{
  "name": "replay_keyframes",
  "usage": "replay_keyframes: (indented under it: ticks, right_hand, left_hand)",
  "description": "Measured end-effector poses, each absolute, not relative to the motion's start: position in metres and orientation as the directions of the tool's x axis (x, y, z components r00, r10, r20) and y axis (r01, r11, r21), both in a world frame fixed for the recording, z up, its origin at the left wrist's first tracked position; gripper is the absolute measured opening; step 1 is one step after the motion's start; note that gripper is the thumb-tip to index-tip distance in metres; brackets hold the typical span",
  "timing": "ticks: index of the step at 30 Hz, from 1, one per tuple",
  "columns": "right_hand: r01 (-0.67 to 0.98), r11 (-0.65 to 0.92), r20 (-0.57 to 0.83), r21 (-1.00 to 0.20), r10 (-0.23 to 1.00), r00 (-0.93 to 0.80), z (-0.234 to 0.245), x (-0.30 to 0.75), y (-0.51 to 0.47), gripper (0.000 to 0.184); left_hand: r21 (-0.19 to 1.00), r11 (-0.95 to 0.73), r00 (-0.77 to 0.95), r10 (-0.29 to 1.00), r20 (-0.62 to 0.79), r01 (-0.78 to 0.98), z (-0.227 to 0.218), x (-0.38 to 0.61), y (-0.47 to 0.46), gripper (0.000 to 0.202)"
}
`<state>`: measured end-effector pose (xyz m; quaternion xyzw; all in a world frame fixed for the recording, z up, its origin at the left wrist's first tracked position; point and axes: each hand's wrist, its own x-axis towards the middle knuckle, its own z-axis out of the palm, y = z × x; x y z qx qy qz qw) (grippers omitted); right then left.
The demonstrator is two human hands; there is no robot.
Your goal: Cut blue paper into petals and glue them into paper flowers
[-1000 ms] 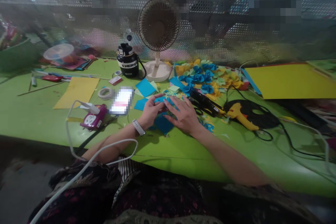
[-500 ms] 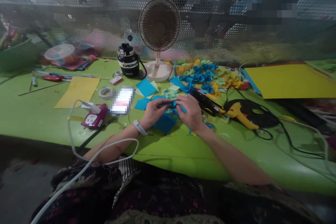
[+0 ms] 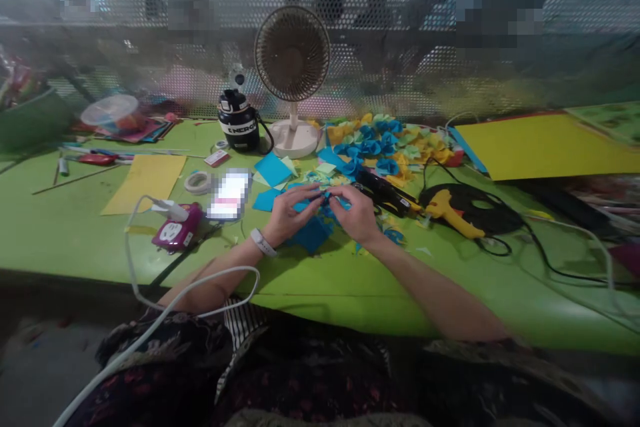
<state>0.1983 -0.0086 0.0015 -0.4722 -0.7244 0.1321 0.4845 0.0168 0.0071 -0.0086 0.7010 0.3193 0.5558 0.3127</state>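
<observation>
Over the middle of the green table, my left hand (image 3: 293,212) and my right hand (image 3: 356,213) meet at the fingertips. Both pinch a small piece of blue paper (image 3: 325,196), mostly hidden by the fingers. Beneath them lie blue paper sheets (image 3: 314,235) and a scatter of blue and yellow scraps. Left of my left hand are more cut blue squares (image 3: 273,169). Behind my right hand is a heap of blue, yellow and pale green paper flowers (image 3: 373,145). A black tool (image 3: 385,192), its kind unclear, lies beside that hand.
A yellow glue gun (image 3: 454,215) rests on a black disc with its cord at right. A fan (image 3: 294,137) and a black flask (image 3: 239,123) stand behind. Leftward are a phone (image 3: 229,195), tape roll (image 3: 198,182), purple power strip (image 3: 177,230) and white cable (image 3: 200,278). Yellow sheets (image 3: 555,147) lie far right.
The view has shifted slightly, so the things on the table appear a little further left. My fingers have changed position slightly around the blue paper, the left ones now straighter.
</observation>
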Motion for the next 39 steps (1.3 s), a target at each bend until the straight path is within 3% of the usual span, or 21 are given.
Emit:
replay_keyframes:
  ticks: [4,8,14,21,31,39]
  right_hand:
    - [0.447,0.376,0.425,-0.812,0.905,0.010,0.003,0.204,0.001,0.016]
    - [0.319,0.244,0.279,-0.916,0.958,0.071,0.000,0.208,0.009,0.019]
    - [0.273,0.238,0.255,-0.932,0.967,0.028,-0.002,0.207,0.011,0.022]
    - [0.317,0.263,0.280,-0.911,0.960,0.006,-0.001,0.209,0.010,0.022]
    - [0.495,0.430,0.463,-0.755,0.884,-0.061,0.000,0.211,0.007,0.018]
    - [0.684,0.600,0.641,-0.415,0.726,-0.247,-0.003,0.212,0.007,0.018]
  left_hand:
    - [0.907,-0.419,0.134,0.898,0.420,-0.040,-0.005,0.012,0.013,0.036]
    - [0.950,-0.236,0.164,0.949,0.271,-0.206,-0.007,0.012,0.018,0.045]
    - [0.961,-0.087,0.190,0.972,0.140,-0.264,-0.004,0.014,0.017,0.046]
    - [0.950,-0.030,0.209,0.973,0.099,-0.311,-0.003,0.013,0.019,0.039]
    - [0.955,0.035,0.254,0.966,0.043,-0.294,-0.005,0.010,0.022,0.036]
    - [0.958,-0.288,0.297,0.915,0.273,0.005,-0.017,0.009,0.029,0.026]
